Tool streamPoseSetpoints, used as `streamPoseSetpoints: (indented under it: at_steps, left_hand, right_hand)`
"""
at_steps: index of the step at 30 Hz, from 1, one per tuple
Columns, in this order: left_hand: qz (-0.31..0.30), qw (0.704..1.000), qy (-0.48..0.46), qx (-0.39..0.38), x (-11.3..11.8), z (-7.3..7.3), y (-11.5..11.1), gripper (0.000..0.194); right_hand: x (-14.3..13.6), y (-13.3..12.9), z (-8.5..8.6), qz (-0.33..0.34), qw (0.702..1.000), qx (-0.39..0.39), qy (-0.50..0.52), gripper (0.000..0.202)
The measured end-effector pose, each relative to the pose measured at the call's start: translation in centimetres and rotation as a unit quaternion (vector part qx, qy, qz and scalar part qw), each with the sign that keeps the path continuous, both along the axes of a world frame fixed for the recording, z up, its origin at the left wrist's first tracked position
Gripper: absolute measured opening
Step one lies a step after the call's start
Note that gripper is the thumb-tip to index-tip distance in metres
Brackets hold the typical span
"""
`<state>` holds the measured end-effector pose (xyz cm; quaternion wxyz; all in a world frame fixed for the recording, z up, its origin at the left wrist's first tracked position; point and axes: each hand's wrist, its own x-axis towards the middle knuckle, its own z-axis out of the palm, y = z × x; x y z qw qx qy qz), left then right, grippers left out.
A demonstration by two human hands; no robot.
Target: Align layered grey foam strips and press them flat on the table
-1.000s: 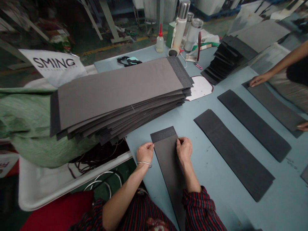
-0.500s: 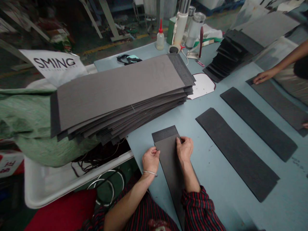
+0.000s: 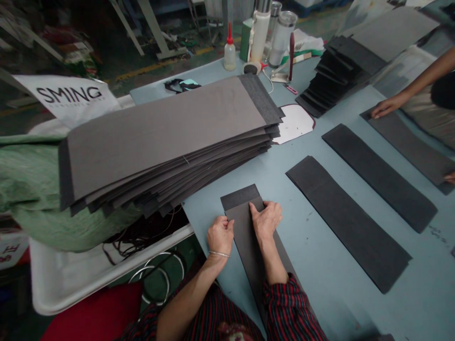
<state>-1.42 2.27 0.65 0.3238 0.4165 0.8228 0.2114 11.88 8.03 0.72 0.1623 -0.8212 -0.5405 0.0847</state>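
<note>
Head view: a grey strip (image 3: 241, 232) is lying on the blue surface (image 3: 330, 284), lower centre of the frame, its long axis running from the dark upper end down to the bottom edge. The left hand (image 3: 220, 235) is bunching its fingertips at the strip's left edge; pinching or not, I cannot tell. The right hand (image 3: 266, 221) is overlapping it more, thumb resting on the face, other fingers bending, grip hidden.
</note>
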Motion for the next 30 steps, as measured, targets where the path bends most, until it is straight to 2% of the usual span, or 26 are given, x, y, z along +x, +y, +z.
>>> streamPoseSetpoints:
  at_steps: [6,9,12,16,17,19,21,22,26,30]
  left_hand:
    - [0.042,0.998,-0.033,-0.028,-0.3,-0.1,0.6,0.013]
    - [0.024,0.999,-0.012,-0.028,-0.6,-0.1,0.7,0.014]
    - [-0.041,0.998,0.041,0.004,-1.0,-0.2,0.4,0.017]
    - [-0.1,0.978,0.135,0.121,-1.0,-0.6,0.4,0.03]
    - [-0.135,0.969,0.139,0.153,-0.8,-0.7,0.6,0.036]
    - [-0.258,0.937,0.125,0.199,-0.3,-0.8,1.3,0.047]
    - [-0.376,0.896,0.124,0.2,0.3,-0.7,2.1,0.056]
    - [-0.41,0.882,0.135,0.188,0.6,-0.6,2.4,0.059]
    - [-0.438,0.867,0.187,0.144,1.4,-0.5,2.9,0.064]
    - [-0.439,0.864,0.198,0.149,1.7,-0.7,2.4,0.065]
  right_hand:
    - [-0.3,-0.2,-0.6,-0.006,1.0,0.016,0.004,0.048]
    - [-0.4,-0.5,-1.2,-0.009,0.999,0.032,-0.014,0.052]
    - [-0.6,-0.8,-1.6,-0.007,0.998,0.047,-0.035,0.054]
    - [-0.7,-0.9,-1.7,-0.002,0.998,0.042,-0.045,0.049]
    - [-0.7,-0.9,-1.7,-0.002,0.998,0.039,-0.044,0.046]
    - [-0.6,-0.9,-1.7,-0.005,0.999,0.034,-0.04,0.04]
    - [-0.4,-0.9,-1.8,-0.009,0.999,0.032,-0.03,0.037]
    - [-0.4,-0.9,-1.8,-0.012,0.999,0.033,-0.023,0.036]
    - [-0.6,-0.8,-1.5,-0.016,0.999,0.031,0.001,0.034]
    - [-0.1,-1.8,-1.1,-0.002,1.0,0.021,0.0,0.029]
